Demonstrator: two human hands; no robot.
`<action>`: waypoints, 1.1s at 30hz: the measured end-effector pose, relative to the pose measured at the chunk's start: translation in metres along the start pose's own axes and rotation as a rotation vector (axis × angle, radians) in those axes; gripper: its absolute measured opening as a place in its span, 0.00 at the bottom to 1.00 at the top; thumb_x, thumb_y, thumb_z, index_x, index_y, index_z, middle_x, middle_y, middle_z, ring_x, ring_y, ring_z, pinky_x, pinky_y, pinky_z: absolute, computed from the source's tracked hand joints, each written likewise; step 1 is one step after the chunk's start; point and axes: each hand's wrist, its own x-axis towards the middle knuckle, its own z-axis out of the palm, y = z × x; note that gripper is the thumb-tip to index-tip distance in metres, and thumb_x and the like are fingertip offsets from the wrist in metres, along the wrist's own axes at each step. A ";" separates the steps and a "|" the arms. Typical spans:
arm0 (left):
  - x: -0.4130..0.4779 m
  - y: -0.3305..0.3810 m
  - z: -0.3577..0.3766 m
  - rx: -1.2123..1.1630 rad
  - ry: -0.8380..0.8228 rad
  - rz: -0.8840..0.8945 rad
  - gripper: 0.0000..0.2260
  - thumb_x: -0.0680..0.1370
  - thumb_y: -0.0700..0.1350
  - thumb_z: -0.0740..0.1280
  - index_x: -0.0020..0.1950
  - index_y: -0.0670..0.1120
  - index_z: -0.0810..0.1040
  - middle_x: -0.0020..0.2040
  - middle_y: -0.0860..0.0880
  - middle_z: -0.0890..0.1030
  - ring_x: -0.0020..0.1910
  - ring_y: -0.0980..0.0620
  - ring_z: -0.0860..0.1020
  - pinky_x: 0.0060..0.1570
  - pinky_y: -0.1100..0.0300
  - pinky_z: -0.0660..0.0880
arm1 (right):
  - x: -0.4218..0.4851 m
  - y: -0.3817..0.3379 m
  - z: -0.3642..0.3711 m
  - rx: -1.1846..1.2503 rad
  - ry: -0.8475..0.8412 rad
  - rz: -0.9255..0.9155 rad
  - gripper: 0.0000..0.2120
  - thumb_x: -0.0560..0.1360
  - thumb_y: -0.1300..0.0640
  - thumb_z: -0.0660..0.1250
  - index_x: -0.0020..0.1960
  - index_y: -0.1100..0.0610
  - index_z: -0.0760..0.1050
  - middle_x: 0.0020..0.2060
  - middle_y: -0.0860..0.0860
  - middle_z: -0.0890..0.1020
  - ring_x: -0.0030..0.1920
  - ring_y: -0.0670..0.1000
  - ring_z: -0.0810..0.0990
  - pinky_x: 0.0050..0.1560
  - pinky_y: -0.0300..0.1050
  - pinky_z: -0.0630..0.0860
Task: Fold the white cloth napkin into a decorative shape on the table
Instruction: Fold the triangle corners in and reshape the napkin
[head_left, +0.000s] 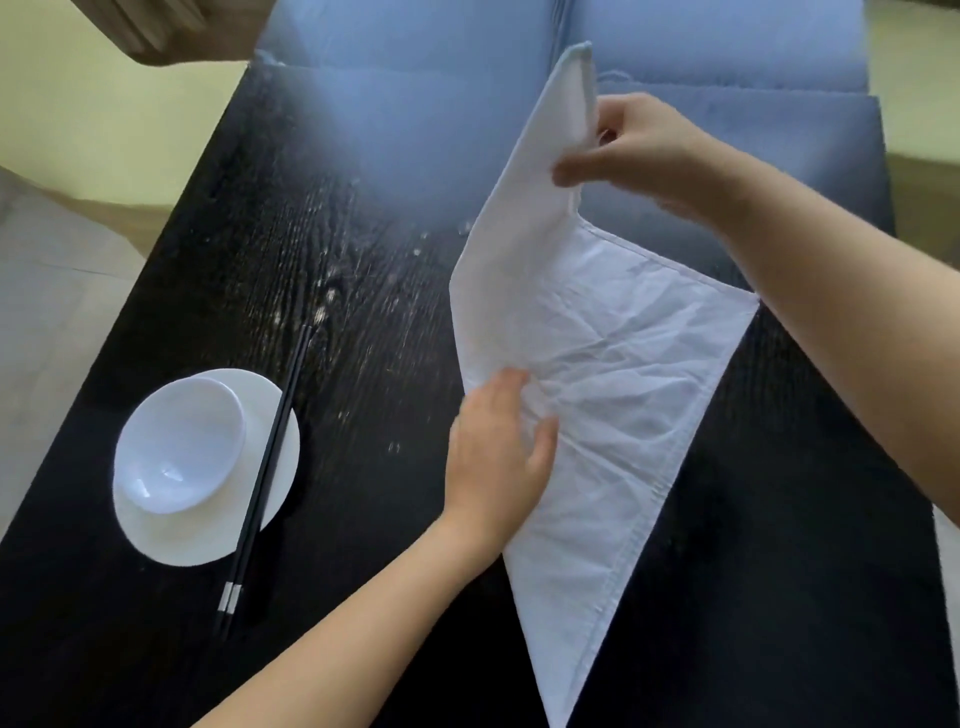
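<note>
- A white napkin (613, 364) lies on the right half of a black wooden table (337, 312). It is folded into a long triangle whose sharp tip points toward the near edge.
- Most of the napkin rests flat and wrinkled on the tabletop, with a stitched hem along its right slanting edge.
- The far left part of the napkin is lifted off the table and stands up as a tall flap, its top corner reaching over the far edge of the table.
- The right hand (639, 150) comes in from the right and pinches the right edge of this raised flap between thumb and fingers. The hand is somewhat blurred.
- The left hand (498, 452) lies on the napkin near its left fold, fingers spread and fairly straight and the thumb out to the right, pressing the cloth down against the table.
- At the near left of the table, well apart from the napkin, sits a white plate (182, 540) with a white bowl (176, 447) on it.
- A pair of black chopsticks (265, 467) with silver bands near their near ends lies across the right side of the plate, pointing far and slightly right.
- Blue cushions (441, 52) run along the far side of the table.
</note>
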 end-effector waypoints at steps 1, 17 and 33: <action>0.013 0.000 -0.009 -0.071 0.097 -0.059 0.22 0.73 0.52 0.63 0.63 0.40 0.72 0.59 0.43 0.76 0.59 0.43 0.72 0.60 0.56 0.65 | -0.015 0.006 -0.009 -0.027 0.020 0.014 0.07 0.70 0.65 0.67 0.47 0.57 0.77 0.35 0.46 0.76 0.29 0.34 0.74 0.33 0.25 0.69; 0.078 -0.025 0.014 0.453 0.019 0.397 0.16 0.70 0.42 0.58 0.52 0.41 0.80 0.54 0.44 0.82 0.45 0.41 0.79 0.36 0.51 0.74 | -0.127 0.121 -0.034 0.699 0.410 0.594 0.18 0.80 0.49 0.56 0.56 0.65 0.69 0.46 0.62 0.76 0.42 0.57 0.82 0.34 0.44 0.83; 0.062 -0.028 0.027 0.621 -0.158 0.219 0.30 0.76 0.55 0.37 0.76 0.45 0.54 0.77 0.47 0.54 0.76 0.47 0.53 0.72 0.47 0.49 | -0.119 0.144 -0.019 -0.213 0.720 0.398 0.06 0.71 0.63 0.65 0.44 0.59 0.80 0.41 0.51 0.80 0.44 0.49 0.76 0.47 0.43 0.73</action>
